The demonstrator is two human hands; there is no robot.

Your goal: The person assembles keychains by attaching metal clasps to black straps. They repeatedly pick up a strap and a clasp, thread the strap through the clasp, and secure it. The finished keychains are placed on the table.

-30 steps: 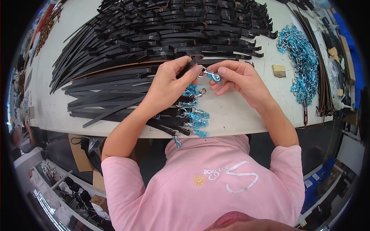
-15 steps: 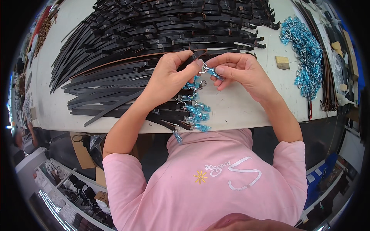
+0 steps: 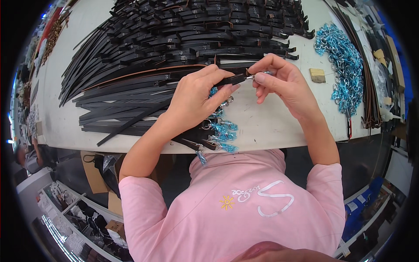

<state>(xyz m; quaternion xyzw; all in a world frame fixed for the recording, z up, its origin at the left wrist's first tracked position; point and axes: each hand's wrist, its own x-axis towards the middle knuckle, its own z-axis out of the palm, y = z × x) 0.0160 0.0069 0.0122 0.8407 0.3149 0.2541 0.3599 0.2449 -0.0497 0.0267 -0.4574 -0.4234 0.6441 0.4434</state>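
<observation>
My left hand pinches the end of a black strap between thumb and fingers, above the table. Just to its right, my right hand grips a metal snap hook at the strap's tip. Its body is mostly hidden by the fingers. Below my left hand lie several black straps, their right ends fitted with snap hooks in blue plastic wrap. One unwrapped metal hook shows close under the left fingers.
A large heap of black straps covers the far side of the pale table. At the right lie a pile of blue-wrapped snap hooks, a yellowish block, a red-and-black tool and brown straps.
The strap end, which looped up above my left fingers, now points right toward my right hand. The snap hook and my right hand have shifted slightly right.
</observation>
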